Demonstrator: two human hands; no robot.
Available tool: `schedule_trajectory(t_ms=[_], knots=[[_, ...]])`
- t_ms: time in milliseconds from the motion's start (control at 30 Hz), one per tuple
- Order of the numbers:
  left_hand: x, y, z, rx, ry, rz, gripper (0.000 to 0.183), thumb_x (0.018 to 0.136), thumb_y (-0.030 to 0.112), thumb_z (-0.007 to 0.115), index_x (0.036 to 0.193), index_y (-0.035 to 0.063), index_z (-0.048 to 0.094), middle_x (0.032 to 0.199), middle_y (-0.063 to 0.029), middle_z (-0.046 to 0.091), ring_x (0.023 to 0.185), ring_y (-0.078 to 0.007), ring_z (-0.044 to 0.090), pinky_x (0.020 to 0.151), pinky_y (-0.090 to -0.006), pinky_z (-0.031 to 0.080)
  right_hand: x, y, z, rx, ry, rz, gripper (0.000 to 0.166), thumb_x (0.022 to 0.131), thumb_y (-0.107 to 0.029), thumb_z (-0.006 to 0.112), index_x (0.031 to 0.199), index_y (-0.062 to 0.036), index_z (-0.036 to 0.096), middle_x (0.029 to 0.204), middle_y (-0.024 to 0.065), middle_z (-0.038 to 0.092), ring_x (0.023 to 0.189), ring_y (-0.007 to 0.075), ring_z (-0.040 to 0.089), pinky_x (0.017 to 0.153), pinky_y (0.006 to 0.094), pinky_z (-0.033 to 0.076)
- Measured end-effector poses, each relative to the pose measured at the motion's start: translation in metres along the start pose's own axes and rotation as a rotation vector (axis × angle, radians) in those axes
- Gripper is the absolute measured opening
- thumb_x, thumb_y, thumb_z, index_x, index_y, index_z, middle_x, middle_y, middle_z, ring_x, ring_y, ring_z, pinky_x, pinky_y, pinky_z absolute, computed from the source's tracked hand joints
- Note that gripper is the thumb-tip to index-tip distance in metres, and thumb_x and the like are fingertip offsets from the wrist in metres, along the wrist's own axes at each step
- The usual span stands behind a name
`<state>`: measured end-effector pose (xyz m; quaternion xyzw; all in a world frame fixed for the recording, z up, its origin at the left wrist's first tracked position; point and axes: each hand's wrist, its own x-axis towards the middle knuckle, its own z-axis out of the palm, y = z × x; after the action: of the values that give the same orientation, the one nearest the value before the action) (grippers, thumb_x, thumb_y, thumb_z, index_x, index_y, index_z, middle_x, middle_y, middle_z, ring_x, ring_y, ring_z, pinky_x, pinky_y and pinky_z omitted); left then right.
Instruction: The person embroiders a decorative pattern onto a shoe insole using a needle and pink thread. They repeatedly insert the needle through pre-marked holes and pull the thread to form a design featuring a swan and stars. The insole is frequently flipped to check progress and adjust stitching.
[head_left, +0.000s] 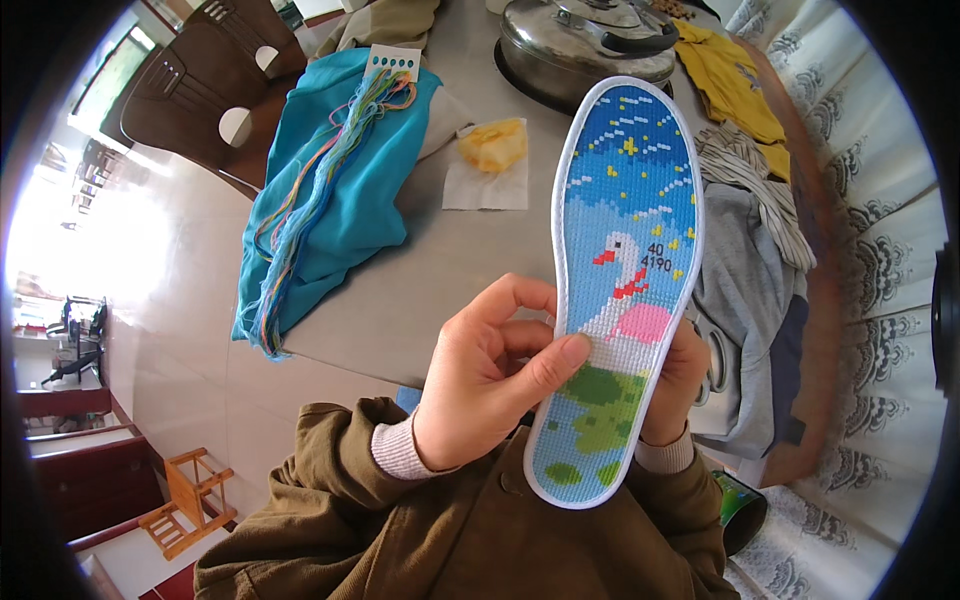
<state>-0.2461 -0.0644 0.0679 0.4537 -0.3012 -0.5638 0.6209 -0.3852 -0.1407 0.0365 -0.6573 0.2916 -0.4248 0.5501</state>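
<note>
A cross-stitch insole (626, 225) with a white border, a printed duck, blue sky and green patches is held upright before me. My left hand (506, 367) grips its left edge, thumb on the front and fingers curled behind. At the right edge my right hand (679, 375) is mostly hidden behind the insole, so its grip shows only in part. Up and to the left, a skein of multicoloured embroidery floss (330, 172) hangs from a white holed card (394, 61) and lies across a teal cloth (375, 187).
A lidded metal pan (555, 45) stands at the table's far side. Nearer lies a yellow-stained tissue (487, 191). Yellow (731, 82), striped and grey garments (739, 262) line the right edge, with scissors (720, 360) beside them. Dark chairs (187, 105) and a wooden stool (187, 495) stand left.
</note>
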Motion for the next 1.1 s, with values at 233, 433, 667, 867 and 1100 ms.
schedule_trajectory(t_ms=[233, 433, 667, 867, 1100], knots=[[0.004, -0.005, -0.003, 0.018, 0.007, -0.075, 0.021, 0.084, 0.009, 0.056, 0.098, -0.0018, 0.044, 0.075, -0.0059, 0.062, 0.065, -0.0034, 0.053, 0.053, -0.0157, 0.041, 0.000, 0.005, -0.001, -0.118, -0.008, -0.056, 0.021, 0.078, -0.013, 0.063, 0.094, 0.0014, 0.059, 0.092, 0.0078, 0.062, 0.080, 0.0128, 0.058, 0.070, 0.0262, 0.045], [0.007, -0.010, -0.005, 0.181, 0.132, 0.091, 0.020, 0.083, 0.008, 0.058, 0.097, -0.0012, 0.045, 0.071, -0.0044, 0.062, 0.061, -0.0012, 0.051, 0.051, -0.0152, 0.040, 0.008, -0.006, -0.003, -0.077, 0.339, -0.295, 0.017, 0.077, -0.008, 0.062, 0.091, 0.0016, 0.060, 0.086, 0.0065, 0.058, 0.080, 0.0154, 0.052, 0.072, 0.0260, 0.042], [0.009, -0.018, -0.007, 0.345, 0.153, 0.144, 0.019, 0.081, 0.008, 0.060, 0.094, -0.0002, 0.049, 0.063, -0.0024, 0.061, 0.053, -0.0006, 0.050, 0.047, -0.0161, 0.039, 0.020, -0.016, -0.001, -0.817, -0.006, -0.684, 0.019, 0.063, -0.002, 0.065, 0.082, -0.0040, 0.060, 0.082, 0.0042, 0.057, 0.070, 0.0217, 0.051, 0.060, 0.0300, 0.041], [0.019, -0.022, -0.015, 0.663, 0.210, 0.173, 0.019, 0.078, 0.008, 0.060, 0.092, -0.0009, 0.050, 0.061, -0.0056, 0.060, 0.051, -0.0078, 0.056, 0.048, -0.0206, 0.043, 0.012, -0.009, 0.000, -0.663, 0.033, -0.886, 0.009, 0.082, -0.005, 0.051, 0.090, -0.0002, 0.051, 0.075, 0.0070, 0.058, 0.062, 0.0185, 0.056, 0.052, 0.0277, 0.043], [0.029, -0.022, -0.065, 0.879, 0.542, 0.382, 0.018, 0.075, 0.008, 0.061, 0.091, 0.0036, 0.053, 0.062, -0.0060, 0.061, 0.051, -0.0120, 0.058, 0.048, -0.0235, 0.045, 0.007, -0.032, -0.098, 1.105, 0.257, 0.087, 0.016, 0.081, 0.004, 0.044, 0.096, 0.0020, 0.039, 0.073, 0.0032, 0.040, 0.059, 0.0136, 0.042, 0.056, 0.0242, 0.044]])
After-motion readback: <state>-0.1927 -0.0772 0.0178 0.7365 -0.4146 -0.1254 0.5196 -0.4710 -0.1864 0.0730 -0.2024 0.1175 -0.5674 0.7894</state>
